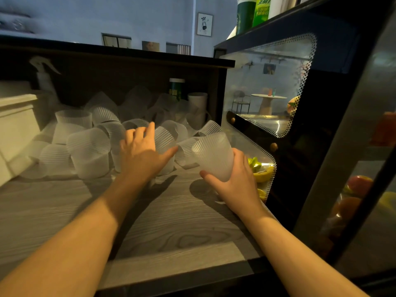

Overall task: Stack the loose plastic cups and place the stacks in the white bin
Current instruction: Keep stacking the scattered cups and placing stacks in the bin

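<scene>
Several frosted, ribbed plastic cups (87,151) lie loose and tumbled in a heap across the back of the grey wood-grain counter (150,221). My right hand (235,181) grips one such cup (214,156) from below, tilted, mouth pointing up and left, just right of the heap. My left hand (141,148) reaches into the heap with fingers spread over a cup (164,139) lying on its side, thumb stretched toward the right; whether it grips that cup is unclear. The white bin (15,125) stands at the left edge, partly out of view.
A dark shelf overhangs the heap, with a spray bottle (44,76) at the back left and a green canister (176,88) at the back right. A glass display case (278,125) holding fruit stands close on the right. The counter's front edge is near me.
</scene>
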Motion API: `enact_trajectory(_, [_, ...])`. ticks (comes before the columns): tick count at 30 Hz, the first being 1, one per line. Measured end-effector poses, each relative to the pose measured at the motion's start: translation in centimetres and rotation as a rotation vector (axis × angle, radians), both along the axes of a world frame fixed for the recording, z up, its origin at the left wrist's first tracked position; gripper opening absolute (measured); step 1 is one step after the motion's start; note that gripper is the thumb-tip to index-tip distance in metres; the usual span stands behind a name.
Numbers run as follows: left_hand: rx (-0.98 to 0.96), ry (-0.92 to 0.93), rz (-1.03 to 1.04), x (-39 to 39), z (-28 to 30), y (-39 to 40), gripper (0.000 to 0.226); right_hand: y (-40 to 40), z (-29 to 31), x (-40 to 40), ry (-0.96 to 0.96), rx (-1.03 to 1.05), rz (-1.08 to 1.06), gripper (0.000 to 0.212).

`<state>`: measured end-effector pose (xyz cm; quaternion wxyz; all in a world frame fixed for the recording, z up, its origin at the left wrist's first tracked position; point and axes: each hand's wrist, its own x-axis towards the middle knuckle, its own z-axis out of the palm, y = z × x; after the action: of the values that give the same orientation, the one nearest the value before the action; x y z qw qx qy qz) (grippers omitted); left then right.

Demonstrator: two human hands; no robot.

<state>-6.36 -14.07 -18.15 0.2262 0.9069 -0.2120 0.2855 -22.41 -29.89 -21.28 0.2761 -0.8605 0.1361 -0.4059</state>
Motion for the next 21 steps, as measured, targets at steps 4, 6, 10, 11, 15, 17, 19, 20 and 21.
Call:
enact_trajectory(4, [-0.062, -0.062, -0.063, 0.0, -0.2, 0.1, 0.072, 0.1, 0.0, 0.0, 0.009, -0.002, 0.005, 0.078])
enact_trajectory(6, [-0.167, -0.055, -0.100, 0.0, 0.0, 0.1, 0.071, 0.1, 0.1, -0.1, 0.012, -0.006, 0.001, 0.078])
enact_trajectory(10, [-0.457, 0.025, -0.186, -0.7, 0.7, 0.2, 0.071, 0.2, 0.1, -0.1, 0.020, -0.009, -0.004, 0.080])
enact_trajectory(11, [-0.510, 0.036, -0.192, -0.9, 0.9, 0.2, 0.068, 0.2, 0.1, -0.1, 0.018, -0.010, -0.006, 0.080])
enact_trajectory(15, [-0.699, 0.088, -0.236, -1.0, 1.2, 0.0, 0.058, 0.2, 0.1, -0.1, 0.019, -0.016, -0.007, 0.080])
enact_trajectory(17, [-0.760, 0.125, -0.298, -1.2, 1.0, -0.3, 0.058, 0.2, 0.1, -0.1, 0.016, -0.021, -0.005, 0.079])
enact_trajectory(19, [-0.826, 0.169, -0.386, -2.0, 1.2, -0.9, 0.058, 0.2, 0.2, -0.1, 0.015, -0.024, 0.001, 0.080])
enact_trajectory(20, [-0.863, 0.189, -0.435, -2.5, 1.3, -1.2, 0.057, 0.2, 0.2, -0.1, 0.016, -0.026, 0.003, 0.080])
enact_trajectory(21, [-0.891, 0.192, -0.479, -3.0, 1.5, -1.5, 0.058, 0.2, 0.2, -0.1, 0.016, -0.029, 0.003, 0.081])
